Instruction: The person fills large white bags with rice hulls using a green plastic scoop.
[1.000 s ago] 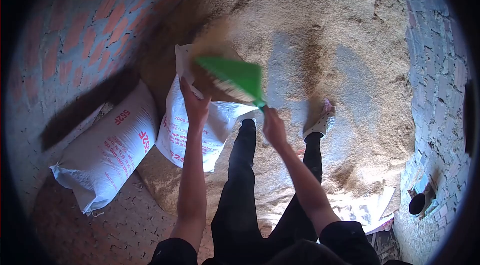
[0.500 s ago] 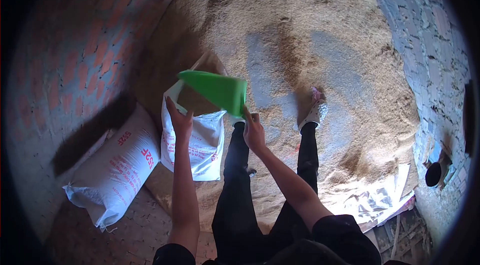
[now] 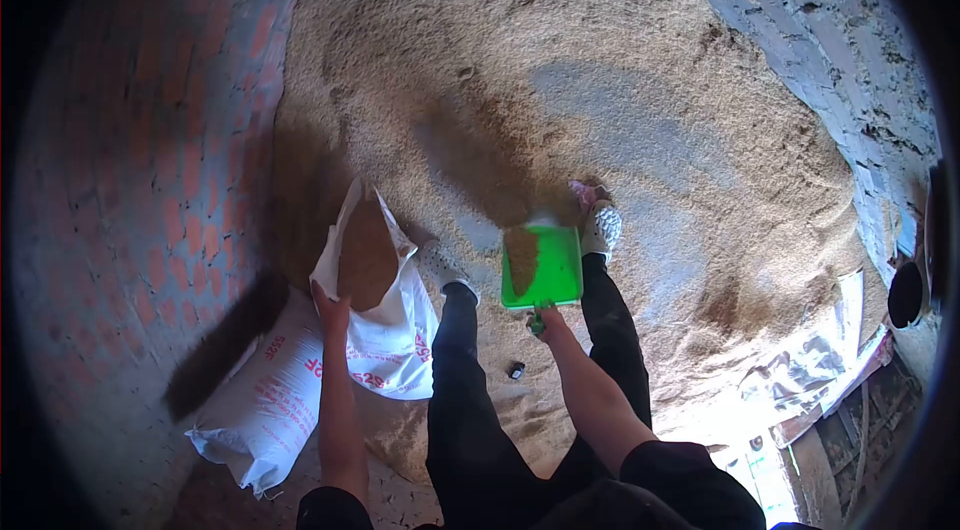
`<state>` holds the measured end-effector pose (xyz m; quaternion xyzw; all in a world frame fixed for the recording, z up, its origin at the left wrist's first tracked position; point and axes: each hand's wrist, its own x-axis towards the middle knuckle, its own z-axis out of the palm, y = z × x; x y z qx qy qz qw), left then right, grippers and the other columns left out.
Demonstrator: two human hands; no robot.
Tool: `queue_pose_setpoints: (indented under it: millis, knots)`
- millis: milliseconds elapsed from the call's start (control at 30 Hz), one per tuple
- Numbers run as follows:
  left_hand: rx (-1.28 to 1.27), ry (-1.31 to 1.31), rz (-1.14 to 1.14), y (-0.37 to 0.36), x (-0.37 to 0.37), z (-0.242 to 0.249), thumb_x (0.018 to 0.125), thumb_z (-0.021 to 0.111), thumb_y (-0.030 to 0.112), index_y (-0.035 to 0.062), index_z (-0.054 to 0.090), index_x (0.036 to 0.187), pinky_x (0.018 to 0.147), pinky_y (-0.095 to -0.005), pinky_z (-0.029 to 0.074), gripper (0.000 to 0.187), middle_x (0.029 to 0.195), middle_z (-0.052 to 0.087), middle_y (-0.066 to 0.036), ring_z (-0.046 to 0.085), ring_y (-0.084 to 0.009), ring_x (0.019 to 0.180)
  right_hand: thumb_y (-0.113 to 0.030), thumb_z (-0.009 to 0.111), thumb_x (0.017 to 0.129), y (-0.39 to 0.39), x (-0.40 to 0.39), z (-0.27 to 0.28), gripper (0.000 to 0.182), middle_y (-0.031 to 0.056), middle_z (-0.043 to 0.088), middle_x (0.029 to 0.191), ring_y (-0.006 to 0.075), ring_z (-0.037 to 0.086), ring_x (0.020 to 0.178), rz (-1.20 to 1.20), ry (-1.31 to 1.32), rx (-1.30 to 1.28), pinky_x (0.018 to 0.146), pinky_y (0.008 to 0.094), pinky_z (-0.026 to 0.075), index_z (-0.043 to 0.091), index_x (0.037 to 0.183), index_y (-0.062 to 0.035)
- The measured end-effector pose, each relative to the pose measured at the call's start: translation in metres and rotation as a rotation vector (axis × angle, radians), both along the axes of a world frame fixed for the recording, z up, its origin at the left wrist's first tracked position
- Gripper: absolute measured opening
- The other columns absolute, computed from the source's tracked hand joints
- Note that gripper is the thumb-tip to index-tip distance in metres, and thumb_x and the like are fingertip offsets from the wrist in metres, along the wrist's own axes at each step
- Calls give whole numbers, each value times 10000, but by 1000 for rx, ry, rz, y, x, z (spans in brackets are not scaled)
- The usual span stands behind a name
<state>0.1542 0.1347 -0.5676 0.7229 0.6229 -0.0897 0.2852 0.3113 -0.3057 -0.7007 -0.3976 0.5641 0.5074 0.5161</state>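
Note:
My right hand [image 3: 546, 321] is closed round the handle of a green dustpan [image 3: 562, 275], low at the heap between my feet. Some of the tan, grain-like material [image 3: 521, 260] lies on the left side of the pan. At the near left rim of an open white sack [image 3: 395, 340], my left hand [image 3: 332, 305] pinches the edge, its fingertips partly hidden. The sack stands with its mouth gaping, and brown material [image 3: 366, 260] shows inside.
A filled, tied sack [image 3: 262, 400] with red print leans by the brick wall [image 3: 190, 180] at left. The loose heap [image 3: 400, 60] spreads ahead to the right wall [image 3: 800, 20]. My shoes [image 3: 602, 230] stand on it. A small dark object [image 3: 516, 370] lies between my legs.
The green dustpan has gone from tilted over the sack's mouth to down at the heap on the right, with material now in it. My left hand stays at the sack's rim.

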Motion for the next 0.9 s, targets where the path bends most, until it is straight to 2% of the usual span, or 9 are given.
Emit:
queue_pose_setpoints:
  millis: [167,300,400,500,567,633,733,800,900]
  knots:
    - [-25,-76,75,-4,-7,-16,660,671,22,-90,155,1386,1130,-347,122,898,1449,195,-252,187,-319,1364,-125,521,901,-2,17,-21,326,112,502,946,206,535,661,-63,118,61,457,319,461,401,1192,-207]
    - [-66,-40,116,-9,18,-6,678,660,21,-102,151,1381,1130,-347,115,877,1441,205,-260,189,-317,1362,-126,513,902,51,75,-62,283,105,534,834,194,520,506,27,-60,186,436,332,460,411,1163,-166]
    - [-31,69,28,2,9,-16,689,653,18,-100,152,1384,1117,-347,165,865,1429,236,-251,243,-304,1338,-116,523,888,119,155,-74,283,115,557,800,202,530,503,105,-133,230,428,342,470,418,1151,-111]
    - [-64,146,5,17,21,-13,712,569,-3,-13,102,1426,1086,-342,229,853,1442,235,-211,289,-287,1316,-71,529,852,202,243,-105,268,146,573,813,227,548,501,208,-314,305,423,352,482,453,1110,-72]
    - [-264,-170,316,31,28,-6,685,553,-28,4,118,1432,1064,-333,251,866,1416,281,-202,318,-268,1289,-5,474,831,262,306,-132,209,200,581,848,246,557,490,143,-245,448,421,350,491,468,1040,17]
    - [-258,-88,292,46,20,0,703,551,-23,-22,107,1422,1088,-351,234,845,1423,253,-233,314,-290,1295,-23,475,848,332,350,-125,180,199,589,854,245,552,485,189,-362,407,419,350,488,470,1019,32]
    - [-286,-95,334,68,23,12,674,533,-20,12,112,1432,1097,-359,207,867,1426,247,-218,294,-284,1308,-41,483,862,393,374,-132,210,195,595,878,242,552,498,259,-411,369,409,345,481,446,1062,9]
    - [-316,-154,385,79,20,12,671,529,-27,19,104,1435,1102,-362,196,875,1429,242,-216,285,-287,1314,-56,481,888,398,361,-123,296,165,595,910,212,538,497,329,-573,248,408,321,470,403,1174,-49]
    - [-338,-251,488,77,2,10,670,505,-54,34,79,1441,1105,-368,187,885,1436,231,-208,276,-297,1319,-65,480,908,371,345,-88,406,141,584,969,167,515,523,297,-574,333,430,288,462,346,1283,-141]
